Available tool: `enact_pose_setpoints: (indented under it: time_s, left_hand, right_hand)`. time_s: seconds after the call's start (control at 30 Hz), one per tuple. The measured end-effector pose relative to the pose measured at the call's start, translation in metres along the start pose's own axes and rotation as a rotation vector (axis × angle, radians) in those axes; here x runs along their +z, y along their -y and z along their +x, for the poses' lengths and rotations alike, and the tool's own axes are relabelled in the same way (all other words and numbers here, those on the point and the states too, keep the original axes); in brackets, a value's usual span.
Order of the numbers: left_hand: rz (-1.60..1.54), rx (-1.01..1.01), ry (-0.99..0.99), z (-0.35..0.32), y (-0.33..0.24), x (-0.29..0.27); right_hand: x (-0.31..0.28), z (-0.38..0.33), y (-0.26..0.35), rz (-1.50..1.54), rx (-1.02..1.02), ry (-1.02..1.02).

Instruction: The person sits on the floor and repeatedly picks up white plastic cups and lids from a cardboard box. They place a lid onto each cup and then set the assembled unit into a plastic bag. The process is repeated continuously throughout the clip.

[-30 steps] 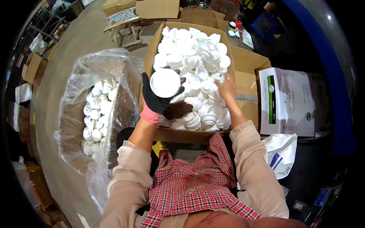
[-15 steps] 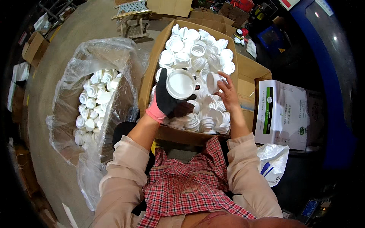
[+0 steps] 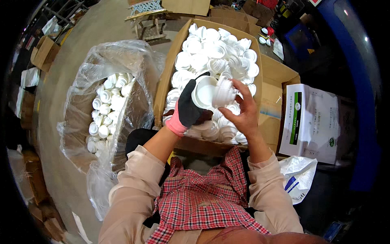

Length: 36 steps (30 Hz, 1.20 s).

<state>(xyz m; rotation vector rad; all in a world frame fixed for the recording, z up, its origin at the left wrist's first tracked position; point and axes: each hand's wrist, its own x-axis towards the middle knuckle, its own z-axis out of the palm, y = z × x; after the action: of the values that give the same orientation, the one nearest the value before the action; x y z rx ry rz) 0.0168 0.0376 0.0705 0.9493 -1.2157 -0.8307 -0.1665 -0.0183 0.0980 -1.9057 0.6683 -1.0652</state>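
Observation:
In my left hand (image 3: 187, 106), which wears a black glove with a pink cuff, is a round white plastic lid (image 3: 202, 94), its hollow side turned up toward me. My bare right hand (image 3: 246, 109) grips a white ridged plastic cap (image 3: 224, 92) by its right side. The cap overlaps the lid's right edge; whether one sits inside the other I cannot tell. Both hands are above an open cardboard carton (image 3: 164, 81) heaped with similar white pieces (image 3: 215, 49). The left fingertips are partly hidden behind the lid.
To the left stands a box lined with clear plastic film (image 3: 73, 136), holding more white caps (image 3: 106, 109). A white printed carton (image 3: 312, 120) and a white bag (image 3: 300, 177) lie at the right. Beyond them rises a blue panel (image 3: 361, 122). A small stand (image 3: 149, 29) is at the back.
My right hand has brought the ridged cap leftward against the lid. The lid has tilted toward the right, showing its hollow. The whole view has shifted slightly.

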Motion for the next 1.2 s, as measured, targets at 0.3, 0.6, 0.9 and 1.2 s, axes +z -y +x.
enact_pose_setpoints:
  time_s: [0.3,0.6,0.9,1.2]
  left_hand:
    - [-0.019,-0.024,0.070,-0.003,0.014,0.006]
    - [-0.041,0.001,0.060,-0.004,0.020,0.003]
    - [-0.184,-0.214,0.010,0.001,-0.002,0.007]
    - [-0.004,-0.353,0.142,-0.005,-0.005,0.030]
  right_hand:
    - [0.012,0.000,0.009,-0.344,-0.201,-0.011]
    - [0.014,0.000,0.009,-0.355,-0.214,0.009]
    - [0.016,0.000,0.005,-0.381,-0.234,0.027]
    - [0.016,0.005,-0.027,0.043,0.238,-0.264]
